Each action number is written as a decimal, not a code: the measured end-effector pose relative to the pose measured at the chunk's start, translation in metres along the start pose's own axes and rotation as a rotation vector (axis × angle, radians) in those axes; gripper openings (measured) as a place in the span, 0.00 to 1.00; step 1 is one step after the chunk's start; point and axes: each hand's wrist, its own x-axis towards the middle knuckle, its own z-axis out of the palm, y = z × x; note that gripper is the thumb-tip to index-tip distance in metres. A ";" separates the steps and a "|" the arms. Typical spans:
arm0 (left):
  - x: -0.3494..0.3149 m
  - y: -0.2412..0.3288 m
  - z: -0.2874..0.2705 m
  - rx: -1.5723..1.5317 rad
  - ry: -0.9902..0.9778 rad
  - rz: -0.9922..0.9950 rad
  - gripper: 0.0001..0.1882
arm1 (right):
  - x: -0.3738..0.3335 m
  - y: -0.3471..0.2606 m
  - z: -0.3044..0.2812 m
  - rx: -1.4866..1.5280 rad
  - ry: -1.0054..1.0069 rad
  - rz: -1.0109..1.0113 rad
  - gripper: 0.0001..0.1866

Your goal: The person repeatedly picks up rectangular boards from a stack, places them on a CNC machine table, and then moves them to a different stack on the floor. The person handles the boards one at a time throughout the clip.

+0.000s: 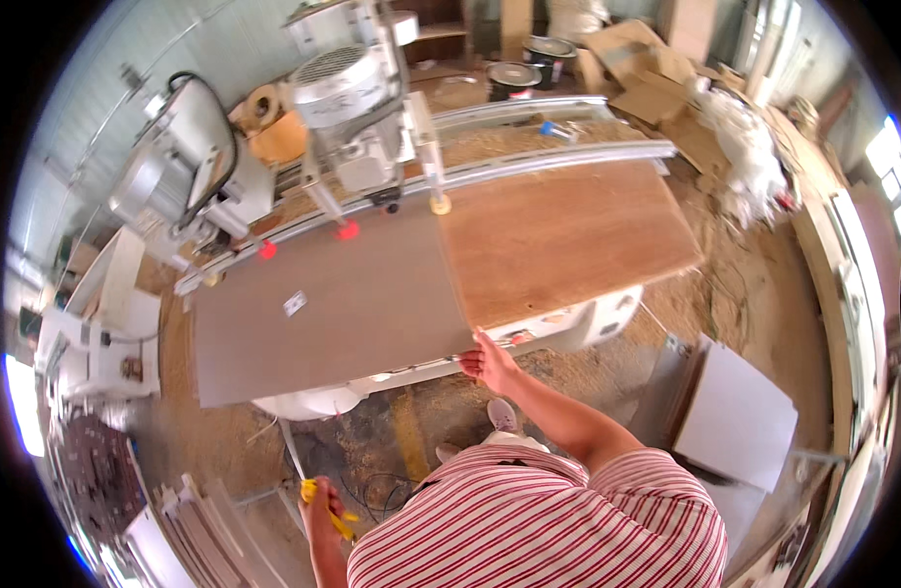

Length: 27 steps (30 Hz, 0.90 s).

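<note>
A wide grey-brown board [343, 294] lies on the left part of the machine table, with a small white label [295, 303] on it. My right hand [492, 363] reaches forward and has its fingers closed on the near right corner of this board. Low at the left, away from the table, my left hand [321, 510] is wrapped round a small yellow hand tool [341, 527]. The fingers hide much of the tool, so its exact kind is unclear.
Drilling heads with motors [343, 88] stand over the board's far edge. A brown wooden tabletop [568, 235] adjoins the board. Stacked panels [735, 416] lean at the right, panel strips [205, 534] at the lower left. Cables [377, 495] cross the dusty floor; cardboard [647, 73] lies behind.
</note>
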 end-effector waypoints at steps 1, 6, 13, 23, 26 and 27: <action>0.004 -0.012 -0.013 -0.087 0.186 0.090 0.06 | -0.012 -0.006 0.024 -0.045 0.076 0.019 0.28; 0.036 0.004 0.020 -0.127 0.246 0.197 0.05 | 0.023 -0.011 0.020 -0.101 -0.034 0.027 0.29; 0.133 -0.033 0.042 -0.424 0.204 0.285 0.04 | -0.015 -0.011 0.012 -0.117 0.016 0.062 0.19; 0.156 -0.090 0.071 -0.841 0.295 0.220 0.10 | -0.175 -0.123 -0.054 -0.695 0.092 0.081 0.30; 0.108 -0.105 0.082 -0.778 0.399 -0.014 0.10 | -0.144 -0.153 -0.068 -0.761 0.242 -0.112 0.35; 0.084 -0.101 0.087 -0.764 0.392 0.016 0.10 | -0.136 -0.161 -0.075 -0.770 0.285 -0.173 0.37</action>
